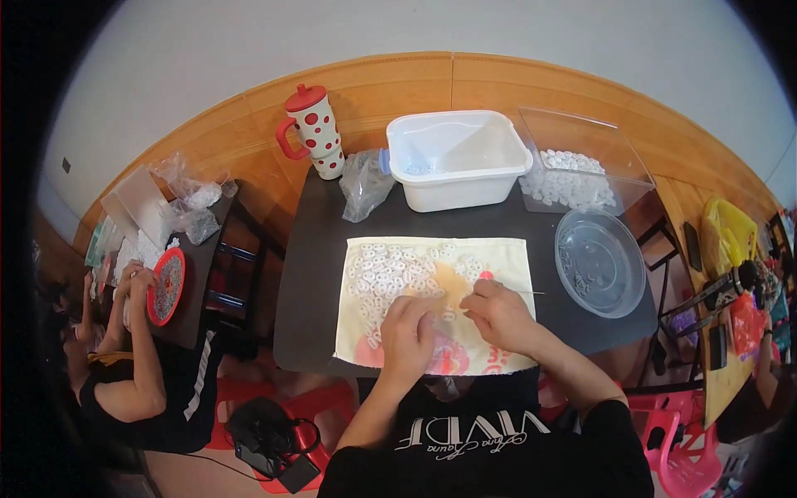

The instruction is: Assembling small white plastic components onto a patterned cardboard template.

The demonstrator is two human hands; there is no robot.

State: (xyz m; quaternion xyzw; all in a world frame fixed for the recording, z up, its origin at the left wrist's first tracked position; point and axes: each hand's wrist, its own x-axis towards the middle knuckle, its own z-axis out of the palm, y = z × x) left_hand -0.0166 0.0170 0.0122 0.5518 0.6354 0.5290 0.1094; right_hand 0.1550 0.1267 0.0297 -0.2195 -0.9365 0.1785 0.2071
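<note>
A pale yellow cloth with pink prints lies on the dark table in front of me. Many small white pieces with dark holes are spread over its left and upper part. My left hand rests on the cloth beside them, fingers curled and pressed together; whatever they hold is hidden. Close to it on the right, my right hand is closed on a thin metal rod-like tool, whose end sticks out to the right. One or two white pieces lie between the hands.
Behind the cloth stand a white tub, a clear plastic bag, a spotted tumbler and a clear box of white pieces. At right sits a round clear container. A co-worker handles a red tray at left.
</note>
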